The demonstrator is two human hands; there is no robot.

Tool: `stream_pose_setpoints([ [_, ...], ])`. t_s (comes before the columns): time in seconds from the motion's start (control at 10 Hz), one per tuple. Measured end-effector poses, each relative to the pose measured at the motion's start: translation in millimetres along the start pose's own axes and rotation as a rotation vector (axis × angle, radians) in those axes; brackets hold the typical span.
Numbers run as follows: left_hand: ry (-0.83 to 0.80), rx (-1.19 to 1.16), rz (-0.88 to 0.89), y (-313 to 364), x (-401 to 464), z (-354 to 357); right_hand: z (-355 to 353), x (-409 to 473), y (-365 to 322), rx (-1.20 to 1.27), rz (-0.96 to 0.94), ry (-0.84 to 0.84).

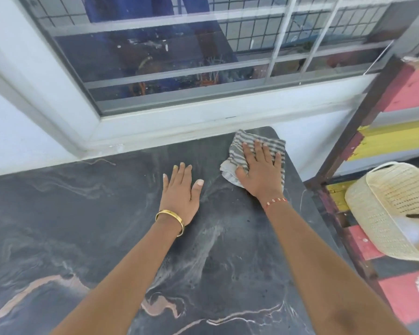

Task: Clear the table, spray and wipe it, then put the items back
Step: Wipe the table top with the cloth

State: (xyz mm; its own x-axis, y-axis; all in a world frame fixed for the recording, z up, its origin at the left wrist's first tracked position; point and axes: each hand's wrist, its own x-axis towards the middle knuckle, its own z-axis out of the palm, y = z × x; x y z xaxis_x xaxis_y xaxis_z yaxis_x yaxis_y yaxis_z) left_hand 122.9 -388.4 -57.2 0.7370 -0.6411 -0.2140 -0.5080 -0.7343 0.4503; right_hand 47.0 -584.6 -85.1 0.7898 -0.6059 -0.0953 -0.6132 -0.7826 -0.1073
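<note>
Wiping step in hand: right hand presses the cloth flat-fingered at the table far right corner, left hand spread flat alongside; next, sweep the unwiped remainder.

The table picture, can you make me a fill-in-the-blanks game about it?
1. The right hand presses a striped ____ on the table.
2. The left hand lies ____ on the table, holding nothing.
3. A gold ____ circles the left wrist.
4. Right of the table sits a cream ____.

Missing words: cloth; flat; bangle; basket
</note>
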Motion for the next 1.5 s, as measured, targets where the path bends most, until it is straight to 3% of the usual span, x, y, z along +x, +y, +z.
stream_pose_setpoints([
  [0.3, -0.087, 0.016, 0.130, 4, -45, 6, 7, -97, 8, 0.124, 0.575, 0.078],
  [0.5, -0.126, 0.057, 0.143, -31, -86, -13, 9, -149, -59, 0.153, 0.751, 0.016],
  [0.8, -0.068, 0.085, 0.083, -139, -149, -53, 33, -196, -248, 0.063, 0.123, -0.013],
  [1.0, -0.068, 0.071, 0.044, -155, -169, -53, 40, -242, -237, 0.043, -0.208, -0.055],
  [1.3, -0.045, 0.060, 0.117, -106, -176, -25, 38, -251, -182, 0.090, -0.328, -0.089],
  [1.5, -0.063, 0.086, 0.119, -67, -162, -7, 30, -231, -120, 0.080, -0.193, -0.021],
])
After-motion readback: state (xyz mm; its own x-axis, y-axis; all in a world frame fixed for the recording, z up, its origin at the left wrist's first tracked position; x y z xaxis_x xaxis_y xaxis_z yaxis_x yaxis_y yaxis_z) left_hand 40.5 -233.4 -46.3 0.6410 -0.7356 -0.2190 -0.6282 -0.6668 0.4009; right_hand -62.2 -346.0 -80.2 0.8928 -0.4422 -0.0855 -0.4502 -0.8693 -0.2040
